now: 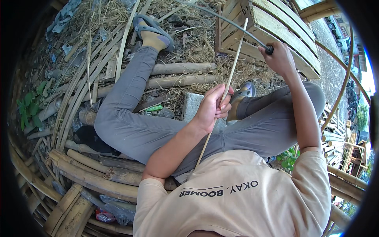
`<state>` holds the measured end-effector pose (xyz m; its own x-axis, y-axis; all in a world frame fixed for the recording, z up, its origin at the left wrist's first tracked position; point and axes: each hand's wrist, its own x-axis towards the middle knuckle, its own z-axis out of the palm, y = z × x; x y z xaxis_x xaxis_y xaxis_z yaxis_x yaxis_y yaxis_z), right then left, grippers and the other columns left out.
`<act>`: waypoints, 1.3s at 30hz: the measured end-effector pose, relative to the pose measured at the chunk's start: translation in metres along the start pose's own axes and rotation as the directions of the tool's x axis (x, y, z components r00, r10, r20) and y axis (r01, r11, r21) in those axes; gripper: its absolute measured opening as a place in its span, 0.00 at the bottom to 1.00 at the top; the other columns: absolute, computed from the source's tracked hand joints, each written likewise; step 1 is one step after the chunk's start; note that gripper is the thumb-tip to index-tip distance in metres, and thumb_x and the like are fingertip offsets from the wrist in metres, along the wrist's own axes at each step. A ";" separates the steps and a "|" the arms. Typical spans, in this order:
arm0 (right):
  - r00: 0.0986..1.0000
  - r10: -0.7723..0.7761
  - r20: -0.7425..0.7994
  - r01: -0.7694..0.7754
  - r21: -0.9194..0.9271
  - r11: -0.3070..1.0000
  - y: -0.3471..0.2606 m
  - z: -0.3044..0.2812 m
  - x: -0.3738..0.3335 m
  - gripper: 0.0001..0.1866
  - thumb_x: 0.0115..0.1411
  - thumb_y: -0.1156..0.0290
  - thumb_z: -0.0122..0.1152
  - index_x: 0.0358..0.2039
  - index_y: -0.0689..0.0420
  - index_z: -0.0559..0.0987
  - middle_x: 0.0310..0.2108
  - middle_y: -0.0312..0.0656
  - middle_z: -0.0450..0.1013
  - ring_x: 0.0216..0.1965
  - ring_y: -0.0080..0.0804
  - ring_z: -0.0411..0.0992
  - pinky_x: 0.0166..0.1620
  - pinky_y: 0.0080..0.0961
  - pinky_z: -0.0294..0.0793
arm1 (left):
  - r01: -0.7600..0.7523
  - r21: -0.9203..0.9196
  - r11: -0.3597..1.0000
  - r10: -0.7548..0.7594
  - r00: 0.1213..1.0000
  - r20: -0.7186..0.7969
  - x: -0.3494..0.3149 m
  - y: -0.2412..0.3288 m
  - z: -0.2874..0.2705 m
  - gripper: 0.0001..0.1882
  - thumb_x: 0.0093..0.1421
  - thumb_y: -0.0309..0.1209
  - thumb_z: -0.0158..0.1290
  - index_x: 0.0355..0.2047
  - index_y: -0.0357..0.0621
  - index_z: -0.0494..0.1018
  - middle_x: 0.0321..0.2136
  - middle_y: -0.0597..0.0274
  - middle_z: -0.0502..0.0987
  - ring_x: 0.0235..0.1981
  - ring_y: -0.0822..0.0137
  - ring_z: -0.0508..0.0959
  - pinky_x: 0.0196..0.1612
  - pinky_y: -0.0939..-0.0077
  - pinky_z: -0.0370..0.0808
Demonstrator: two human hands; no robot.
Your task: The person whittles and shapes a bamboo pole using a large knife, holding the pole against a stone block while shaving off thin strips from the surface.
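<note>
Lining the left edge: crowded with split bamboo strips (85, 79), long and bent, beside green leaves (29, 108).
Lower left: filled by thick bamboo poles (92, 179), with crumpled clear plastic (118, 207) tucked among them.
Black item (92, 140): lies beside the left knee; kind hard to tell.
Left leg (130, 98): stretches up to a sandalled left foot (154, 39), bounding the working space on that side.
Ground ahead (193, 35): offers the widest gap, between left foot and crate; strewn with dry straw, crossed by two bamboo lengths (181, 75).
Concrete block (191, 106): sits between the legs, partly hidden behind the left hand.
Left hand (215, 104): curls its fingers closed around a thin pale stick (237, 59).
Stick: slants from the shirt (233, 193) up towards the crate, upper tip free; crosses the rod in view, contact impossible to tell.
Right foot (246, 90): rests just beyond the left hand.
Right hand (279, 59): wraps tightly around the black grip (269, 50) of a long grey rod (225, 19).
Slatted wooden crate (284, 33): stands just beyond the right hand, obstructing forward reach.
Right edge: bordered by stacked bamboo (333, 136) and curved poles (343, 87), with a road (331, 51) farther out.
</note>
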<state>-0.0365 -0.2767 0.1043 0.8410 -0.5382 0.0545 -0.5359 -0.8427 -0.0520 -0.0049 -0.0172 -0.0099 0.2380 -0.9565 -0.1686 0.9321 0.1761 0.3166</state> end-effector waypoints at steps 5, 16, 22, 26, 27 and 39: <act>0.968 -0.105 0.229 0.092 0.068 0.994 -0.038 0.009 -0.028 0.15 0.56 0.60 0.66 0.25 0.61 0.82 0.18 0.53 0.73 0.26 0.53 0.75 0.35 0.45 0.72 | -0.005 -0.028 1.000 0.004 0.999 -0.034 -0.002 0.008 -0.005 0.12 0.71 0.38 0.40 0.40 0.43 0.69 0.15 0.75 0.58 0.12 0.84 0.53 0.13 0.88 0.51; 0.927 -0.366 0.082 0.362 0.057 0.930 -0.049 0.013 -0.043 0.10 0.41 0.70 0.66 0.28 0.57 0.83 0.20 0.51 0.74 0.27 0.54 0.75 0.36 0.45 0.74 | 0.168 -0.292 0.942 -0.099 0.966 0.238 -0.003 0.009 -0.002 0.10 0.58 0.25 0.47 0.42 0.47 0.65 0.15 0.77 0.56 0.12 0.86 0.53 0.13 0.90 0.50; 0.925 -0.379 -0.018 0.379 0.005 0.925 -0.035 0.021 -0.039 0.09 0.41 0.70 0.66 0.27 0.54 0.83 0.19 0.49 0.75 0.25 0.52 0.76 0.35 0.43 0.76 | 0.164 -0.287 0.944 -0.083 0.959 0.272 0.001 0.005 -0.003 0.12 0.57 0.24 0.47 0.43 0.46 0.65 0.16 0.77 0.57 0.12 0.86 0.53 0.14 0.91 0.51; 0.916 -0.395 -0.074 0.394 -0.026 0.919 -0.031 0.022 -0.033 0.11 0.40 0.70 0.66 0.29 0.52 0.84 0.19 0.48 0.75 0.25 0.50 0.76 0.36 0.43 0.76 | 0.149 -0.302 0.942 -0.062 0.958 0.280 0.001 0.008 -0.004 0.13 0.56 0.23 0.47 0.43 0.46 0.65 0.16 0.76 0.57 0.12 0.86 0.53 0.14 0.91 0.51; 0.915 -0.397 -0.073 0.396 -0.025 0.918 -0.030 0.022 -0.032 0.11 0.40 0.70 0.66 0.29 0.52 0.84 0.19 0.48 0.75 0.25 0.50 0.76 0.36 0.43 0.76 | 0.152 -0.310 0.938 -0.068 0.962 0.264 0.001 0.008 -0.004 0.13 0.56 0.23 0.47 0.43 0.46 0.64 0.16 0.76 0.57 0.12 0.86 0.53 0.14 0.91 0.51; 0.911 -0.382 -0.156 0.378 -0.054 0.924 -0.013 0.022 -0.020 0.12 0.43 0.69 0.66 0.32 0.51 0.84 0.18 0.46 0.75 0.24 0.49 0.76 0.33 0.41 0.75 | 0.158 -0.380 0.911 -0.029 0.945 0.325 -0.003 0.017 -0.003 0.12 0.57 0.23 0.46 0.42 0.43 0.62 0.17 0.74 0.57 0.12 0.85 0.54 0.13 0.92 0.53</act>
<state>-0.0448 -0.2542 0.0822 0.9593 -0.1711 0.2246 -0.1814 -0.9831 0.0260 0.0113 -0.0107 -0.0071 0.1093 -0.9848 0.1348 0.9909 0.0973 -0.0929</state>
